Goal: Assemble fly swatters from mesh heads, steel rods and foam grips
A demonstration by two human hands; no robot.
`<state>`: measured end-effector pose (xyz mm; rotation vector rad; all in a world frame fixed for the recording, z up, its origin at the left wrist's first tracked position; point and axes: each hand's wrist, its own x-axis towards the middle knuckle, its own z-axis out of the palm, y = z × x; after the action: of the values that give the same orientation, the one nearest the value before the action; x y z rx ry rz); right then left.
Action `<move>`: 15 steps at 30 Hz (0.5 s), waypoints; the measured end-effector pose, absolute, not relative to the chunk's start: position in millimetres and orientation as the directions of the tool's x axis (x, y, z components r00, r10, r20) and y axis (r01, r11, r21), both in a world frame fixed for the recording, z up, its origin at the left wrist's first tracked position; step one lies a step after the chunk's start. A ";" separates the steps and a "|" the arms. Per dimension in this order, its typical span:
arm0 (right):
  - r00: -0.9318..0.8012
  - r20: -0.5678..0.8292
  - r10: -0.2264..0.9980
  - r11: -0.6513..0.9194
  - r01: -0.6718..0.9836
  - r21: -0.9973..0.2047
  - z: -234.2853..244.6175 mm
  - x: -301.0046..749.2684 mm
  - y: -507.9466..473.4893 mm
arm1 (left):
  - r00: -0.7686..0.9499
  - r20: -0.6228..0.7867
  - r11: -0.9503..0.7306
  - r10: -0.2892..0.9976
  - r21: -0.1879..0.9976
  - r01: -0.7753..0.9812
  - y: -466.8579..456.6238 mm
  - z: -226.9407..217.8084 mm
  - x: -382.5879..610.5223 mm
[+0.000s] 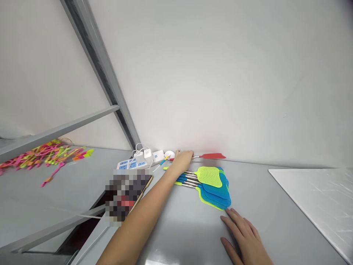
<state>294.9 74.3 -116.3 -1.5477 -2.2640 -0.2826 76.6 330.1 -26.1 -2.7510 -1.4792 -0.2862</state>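
My left hand reaches to the back of the grey table, its fingers closed over the thin shaft of a red fly swatter near the wall. The swatter's red handle end shows to the left of the hand. Just in front lies a stack of fly swatters, with a yellow-green one on top and several blue ones under it. My left forearm and hand hide part of their handles. My right hand rests on the table with fingers spread, its fingertips close to the lower edge of the stack.
A white power strip with plugged-in chargers sits at the back left, before a pixelated phone-like device. Metal frame bars rise on the left. Beyond them lies a colourful pile. A white sheet covers the right side.
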 end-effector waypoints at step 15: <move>-0.238 0.336 0.911 0.307 0.936 -0.170 -118.6 294.5 68.0 | 0.685 0.305 -0.726 0.662 0.033 0.687 236.6 -58.5 28.3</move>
<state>294.5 68.0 -118.6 -1.6524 -2.2104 -0.0934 28.3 236.6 -58.5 -2.8058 -1.1252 -0.4572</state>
